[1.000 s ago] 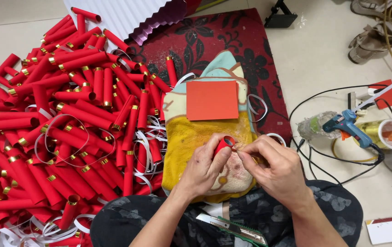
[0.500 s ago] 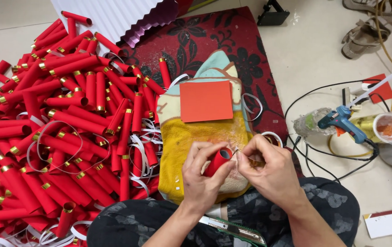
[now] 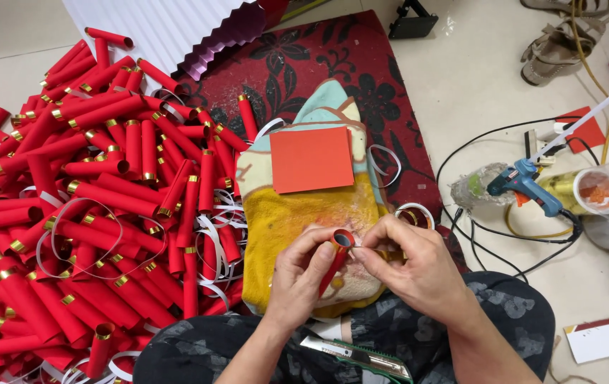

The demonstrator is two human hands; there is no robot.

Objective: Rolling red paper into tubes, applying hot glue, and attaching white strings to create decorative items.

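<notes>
- Gripping a red tube (image 3: 336, 257) w/ left hand (image 3: 299, 279): fingers curled round its body, thumb near the open top end, tube tilted, open end up and toward centre.
- Right hand (image 3: 410, 264) pinches sth thin at the tube's rim, thumb + forefinger closed together; what's pinched is too small to tell, maybe a gold strip.
- Both hands sit over a yellow towel (image 3: 297, 213) spread on the lap/floor, just in front of the knees.
- Orange card (image 3: 311, 159) lies flat on the towel's upper part, well apart from the hands.
- Left of the towel: big pile of tubes (image 3: 84, 192), red w/ gold bands at ends, heaped every which way; white strips (image 3: 212, 242) looped among them.
- Tape roll (image 3: 415, 214) just beside the right hand, on the edge of a dark red floral mat (image 3: 319, 64).
- Utility knife (image 3: 358, 354), green/silver, rests on the lap below the hands.
- Glue gun (image 3: 526, 186), blue, to the right on the tiled floor, black cords (image 3: 503, 238) trailing round it; clear cup (image 3: 596, 190) w/ orange bits next to it.
- White corrugated sheet (image 3: 169, 28) at top, behind the pile.
- Sandals (image 3: 557, 46) top right, far from the work.
</notes>
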